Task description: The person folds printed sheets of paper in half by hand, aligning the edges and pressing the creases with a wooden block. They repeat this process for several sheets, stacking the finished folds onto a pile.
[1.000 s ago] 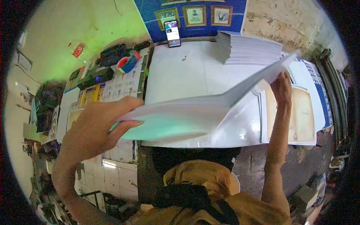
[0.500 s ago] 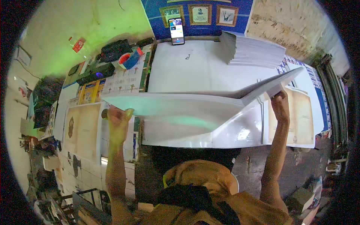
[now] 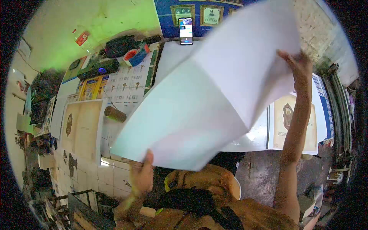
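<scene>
Holding white sheet (image 3: 180,111) between both hands. Key relation: long axis on a diagonal, from near-left at left hand (image 3: 142,177) up to far-right at right hand (image 3: 301,65). Crossed by a crease (image 3: 222,95) roughly midway between the two, so split into two panels. Left: clamped on the near short edge, thumb over the upper face, rest of the fingers out of sight underneath. Right: up at the far end, one fingertip against the near face; cannot tell if pinched on the edge or just steadying it, too blurred. Closer to the body: left, low, on the part jutting past the near side of the table (image 3: 174,53). Farther out and higher in view: right, up beyond one printed page (image 3: 279,134). Cannot tell clearance over the tabletop. Left of the near panel: brown cylinder (image 3: 115,114), apart from it in view, then other printed page (image 3: 83,126), well clear.
</scene>
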{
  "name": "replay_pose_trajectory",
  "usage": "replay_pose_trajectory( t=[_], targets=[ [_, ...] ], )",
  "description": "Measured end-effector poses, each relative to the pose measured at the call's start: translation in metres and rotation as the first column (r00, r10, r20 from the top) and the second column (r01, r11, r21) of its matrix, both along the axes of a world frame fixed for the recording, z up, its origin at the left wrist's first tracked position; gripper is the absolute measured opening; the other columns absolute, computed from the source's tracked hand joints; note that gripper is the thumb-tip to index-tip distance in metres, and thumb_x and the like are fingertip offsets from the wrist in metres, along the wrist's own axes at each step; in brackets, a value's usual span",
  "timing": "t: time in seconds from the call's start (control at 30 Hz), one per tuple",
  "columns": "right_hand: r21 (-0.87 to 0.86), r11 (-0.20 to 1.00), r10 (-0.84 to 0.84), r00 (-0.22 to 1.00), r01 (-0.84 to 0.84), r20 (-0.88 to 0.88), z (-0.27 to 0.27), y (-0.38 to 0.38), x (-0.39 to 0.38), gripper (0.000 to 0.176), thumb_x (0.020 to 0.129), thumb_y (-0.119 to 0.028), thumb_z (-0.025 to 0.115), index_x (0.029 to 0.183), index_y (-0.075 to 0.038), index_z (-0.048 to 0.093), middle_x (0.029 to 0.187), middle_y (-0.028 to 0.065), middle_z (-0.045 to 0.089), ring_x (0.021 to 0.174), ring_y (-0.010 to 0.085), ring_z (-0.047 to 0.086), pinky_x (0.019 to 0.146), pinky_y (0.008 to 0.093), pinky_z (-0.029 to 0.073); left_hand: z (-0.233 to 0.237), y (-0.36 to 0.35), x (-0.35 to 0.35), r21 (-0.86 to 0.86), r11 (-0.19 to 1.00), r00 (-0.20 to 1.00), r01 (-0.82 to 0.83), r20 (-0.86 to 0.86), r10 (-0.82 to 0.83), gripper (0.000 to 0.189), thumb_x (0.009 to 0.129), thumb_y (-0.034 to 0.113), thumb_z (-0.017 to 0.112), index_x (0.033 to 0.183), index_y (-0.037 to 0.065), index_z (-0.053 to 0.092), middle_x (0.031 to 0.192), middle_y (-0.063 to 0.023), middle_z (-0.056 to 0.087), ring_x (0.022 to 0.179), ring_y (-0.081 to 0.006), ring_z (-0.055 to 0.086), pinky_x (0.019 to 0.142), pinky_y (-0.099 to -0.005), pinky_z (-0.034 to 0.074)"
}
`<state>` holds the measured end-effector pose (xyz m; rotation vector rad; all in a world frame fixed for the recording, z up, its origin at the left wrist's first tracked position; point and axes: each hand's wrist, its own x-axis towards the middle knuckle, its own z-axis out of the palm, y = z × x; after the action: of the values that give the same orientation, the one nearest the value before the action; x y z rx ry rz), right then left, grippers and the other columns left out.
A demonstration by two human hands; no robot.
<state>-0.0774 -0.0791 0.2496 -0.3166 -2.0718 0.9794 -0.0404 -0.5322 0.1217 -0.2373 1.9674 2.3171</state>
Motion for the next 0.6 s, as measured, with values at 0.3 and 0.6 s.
replay_pose_trajectory(
  t=[0.3,0.6],
  targets=[
    [0.534,0.777,-0.132,0.744,-0.332,0.655,-0.098,-0.067,-0.184,0.074,0.059,-0.052,0.082,0.113,-0.005,0.064,0.107,0.0139,0.067,0.103,0.0307,0.062,0.092,0.0498,0.044,-0.072,0.012,0.048,0.509,0.843,0.631,0.176,0.599,-0.493,0.046,0.091,0.029,0.063,0.125,0.005,0.045,0.116,-0.0109,0.057,0.113,-0.0244,0.055,0.101,-0.0400,0.046],
    [0.575,0.778,0.244,0.965,-0.254,0.095,-0.120,-0.170,-0.141,0.082,0.075,-0.056,0.066,0.138,-0.010,0.041,0.141,0.0124,0.043,0.129,0.0268,0.041,0.101,0.0595,0.026,-0.094,0.013,0.046,0.437,0.894,0.551,0.101,0.724,-0.416,0.048,0.092,0.032,0.060,0.124,0.000,0.045,0.122,-0.0116,0.053,0.117,-0.0223,0.051,0.107,-0.0376,0.041]
  ],
)
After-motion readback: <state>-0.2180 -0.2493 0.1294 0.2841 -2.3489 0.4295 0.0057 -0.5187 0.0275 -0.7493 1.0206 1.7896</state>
